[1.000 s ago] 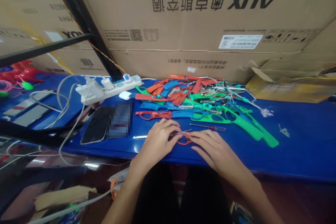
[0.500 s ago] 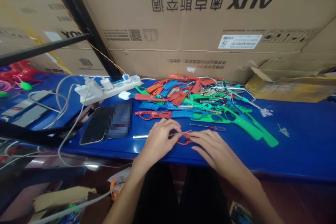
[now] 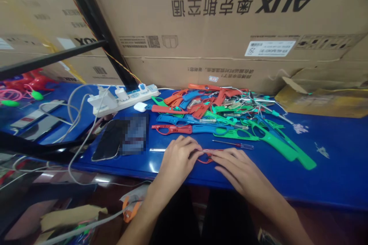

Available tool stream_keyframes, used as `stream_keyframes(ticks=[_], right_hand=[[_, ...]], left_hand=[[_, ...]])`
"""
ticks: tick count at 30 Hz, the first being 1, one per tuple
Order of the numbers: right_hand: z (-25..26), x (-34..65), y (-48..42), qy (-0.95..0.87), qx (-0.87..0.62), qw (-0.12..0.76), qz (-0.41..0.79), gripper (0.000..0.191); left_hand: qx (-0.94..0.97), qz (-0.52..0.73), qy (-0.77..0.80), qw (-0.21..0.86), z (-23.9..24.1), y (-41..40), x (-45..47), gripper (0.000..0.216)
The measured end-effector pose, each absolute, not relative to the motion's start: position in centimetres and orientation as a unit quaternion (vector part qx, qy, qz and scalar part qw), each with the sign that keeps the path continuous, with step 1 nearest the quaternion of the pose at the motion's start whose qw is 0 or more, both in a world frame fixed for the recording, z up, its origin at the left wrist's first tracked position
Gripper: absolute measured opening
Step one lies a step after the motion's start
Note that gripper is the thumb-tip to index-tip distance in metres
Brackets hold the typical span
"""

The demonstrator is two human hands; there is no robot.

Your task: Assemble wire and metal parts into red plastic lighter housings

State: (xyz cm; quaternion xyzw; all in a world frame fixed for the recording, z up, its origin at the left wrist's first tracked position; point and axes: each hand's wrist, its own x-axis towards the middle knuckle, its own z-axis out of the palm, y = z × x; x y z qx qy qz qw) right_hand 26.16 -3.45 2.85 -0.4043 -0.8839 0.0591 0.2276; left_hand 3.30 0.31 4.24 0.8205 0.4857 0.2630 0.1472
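Both hands are at a red long-nosed lighter (image 3: 204, 159) lying near the table's front edge, its trigger loop showing between them. My left hand (image 3: 180, 160) is closed, thumb and fingertips pinched at the lighter's middle; its fingers hide whatever small part is there. A thin metal tube (image 3: 157, 150) sticks out leftward from under that hand. My right hand (image 3: 234, 166) presses its fingertips on the handle end, covering most of it. Just beyond the right hand lies a screwdriver (image 3: 243, 146) with a clear reddish handle.
Behind the hands is a heap of red, blue and green lighter casings (image 3: 198, 118). Phones (image 3: 106, 139) and a white power strip (image 3: 135, 97) with cables are on the left. A large cardboard box (image 3: 212, 23) stands at the back; a yellow-taped carton (image 3: 324, 101) is at right.
The view has shifted slightly, so everything sits a little lower and further right. A dark part between my left fingertips is now hidden. Both hands stay at the red lighter.
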Motion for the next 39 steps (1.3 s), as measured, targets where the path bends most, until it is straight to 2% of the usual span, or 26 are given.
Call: stream_keyframes(ticks=[11,17,24,28,39], right_hand=[[3.1,26.0,-3.5,-0.880,-0.418,0.219,0.055,0.035],[2.9,26.1,-3.6,-0.877,-0.423,0.216,0.073,0.036],[3.4,25.8,-3.5,-0.878,-0.433,0.190,0.070,0.042],[3.6,25.7,-3.5,-0.883,-0.427,0.182,0.070,0.044],[3.3,26.0,-3.8,-0.891,-0.403,0.211,0.015,0.036]], left_hand=[[0.846,0.241,0.469,0.079,4.0,0.6,4.1,0.010],[0.808,0.249,0.515,0.141,4.3,1.0,4.5,0.006],[0.787,0.246,0.526,0.208,4.7,1.3,4.3,0.011],[0.800,0.259,0.503,0.201,4.7,1.0,2.5,0.021],[0.814,0.295,0.472,0.168,3.7,-0.5,-0.5,0.014]])
